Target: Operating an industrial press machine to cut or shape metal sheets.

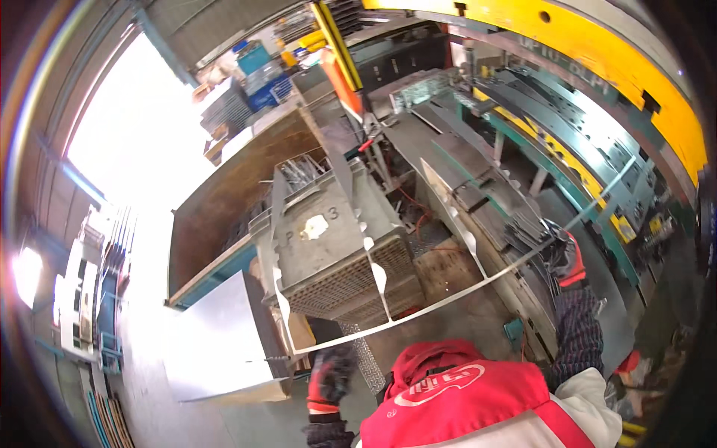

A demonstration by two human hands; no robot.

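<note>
A long, thin metal strip (pixel 448 299) with several flat prongs stretches across the view from the lower middle to the upper right. Around it, farther right, closes my right hand (pixel 565 260), in a dark glove with a red cuff. Small metal pieces (pixel 526 230) lie on the bench by that hand. My left hand (pixel 334 377), gloved in black and red, is near the strip's left end; motion blurs its fingers, so I cannot tell whether it grips. Beyond the prongs stands a grey perforated plastic crate (pixel 351 280) with a closed-looking top.
A press machine with a yellow beam (pixel 582 52) and metal bed fills the right. Flat plates lie on the bench (pixel 455 168). A large brown-walled bin (pixel 224 201) stands behind the crate, a shiny metal sheet (pixel 216 340) at left. A red garment (pixel 455 384) covers the lower middle.
</note>
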